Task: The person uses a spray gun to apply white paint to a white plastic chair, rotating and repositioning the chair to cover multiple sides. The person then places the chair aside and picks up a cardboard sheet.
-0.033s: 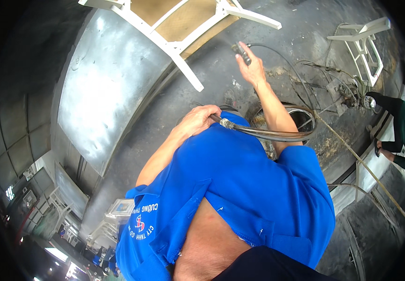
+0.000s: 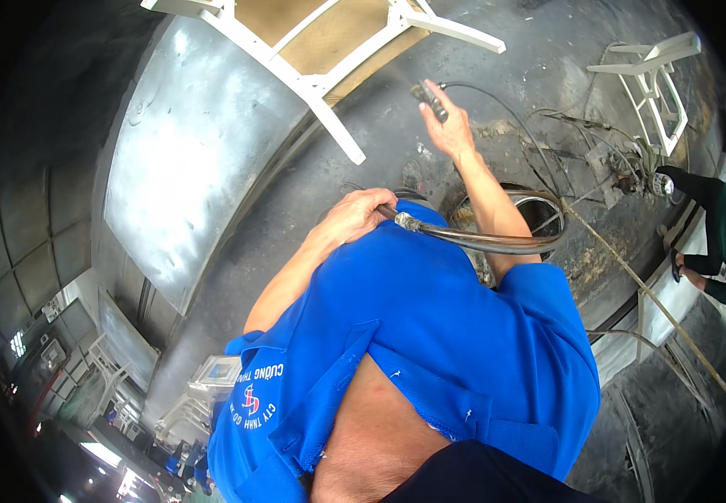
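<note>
Stretched out ahead, my right hand [image 2: 451, 130] is wrapped round a small spray gun [image 2: 431, 101] with a thin dark hose [image 2: 505, 105] running from it. The gun points toward a white wooden frame [image 2: 321, 88], apparently furniture, with legs sticking out. A faint haze hangs between them. In front of my body, my left hand [image 2: 354, 214] is closed on a looped bundle of hose [image 2: 480, 241]. Tape or a fitting wraps the bundle close to my fingers. The loop curves right, passing across my right forearm. My left fingertips are partly hidden.
A large shiny metal sheet [image 2: 187, 151] stands at the left. To the right, another white frame [image 2: 652, 92] stands near tangled hoses and a round-rimmed container [image 2: 539, 214]. A long thin pole or cord [image 2: 648, 289] crosses the right side. Another person [image 2: 707, 239] is at the far right.
My right hand and the spray gun have shifted slightly left and toward me. My left hand stays in place on the hose.
</note>
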`<state>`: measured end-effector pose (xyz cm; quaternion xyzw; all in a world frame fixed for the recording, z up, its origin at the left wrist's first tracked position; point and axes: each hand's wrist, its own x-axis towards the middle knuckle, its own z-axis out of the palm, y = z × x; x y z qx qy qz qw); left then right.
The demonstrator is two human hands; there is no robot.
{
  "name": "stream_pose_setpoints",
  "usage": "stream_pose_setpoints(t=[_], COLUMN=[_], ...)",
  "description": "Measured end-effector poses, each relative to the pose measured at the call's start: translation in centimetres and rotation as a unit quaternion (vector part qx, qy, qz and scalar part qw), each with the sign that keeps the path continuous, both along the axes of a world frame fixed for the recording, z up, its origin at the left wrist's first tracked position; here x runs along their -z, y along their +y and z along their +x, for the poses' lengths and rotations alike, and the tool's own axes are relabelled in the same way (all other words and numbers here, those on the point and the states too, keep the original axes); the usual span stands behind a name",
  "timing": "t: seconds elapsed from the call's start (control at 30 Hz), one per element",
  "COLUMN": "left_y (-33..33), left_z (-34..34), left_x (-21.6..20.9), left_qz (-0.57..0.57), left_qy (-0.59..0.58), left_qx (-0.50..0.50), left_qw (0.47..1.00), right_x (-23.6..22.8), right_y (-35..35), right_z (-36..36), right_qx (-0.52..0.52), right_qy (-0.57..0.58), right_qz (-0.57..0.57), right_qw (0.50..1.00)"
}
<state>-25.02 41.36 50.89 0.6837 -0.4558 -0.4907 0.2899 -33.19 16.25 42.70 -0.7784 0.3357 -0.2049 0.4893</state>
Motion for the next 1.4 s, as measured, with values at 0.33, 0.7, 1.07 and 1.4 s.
stream_pose_setpoints(t=[0.33,0.7,1.07,1.4], left_y=[0.2,5.6,13.8,16.8], left_z=[2.1,11.9,20.6,24.1], left_x=[2.4,3.5,4.4,4.6], left_qz=[-0.019,-0.071,-0.174,-0.146], left_qy=[0.034,0.020,0.036,0.057], left_qx=[-0.027,0.093,0.142,0.139], left_qw=[0.999,0.993,0.974,0.978], right_x=[-2.2,-16.5,-23.3,-21.4], right_y=[2.7,10.6,15.7,24.8], right_z=[-0.5,6.5,15.9,14.2], right_qx=[-0.008,0.002,0.176,0.130], right_qy=[0.014,-0.072,0.033,0.129], right_qz=[0.145,0.031,-0.073,0.063], right_qw=[0.989,0.997,0.981,0.981])
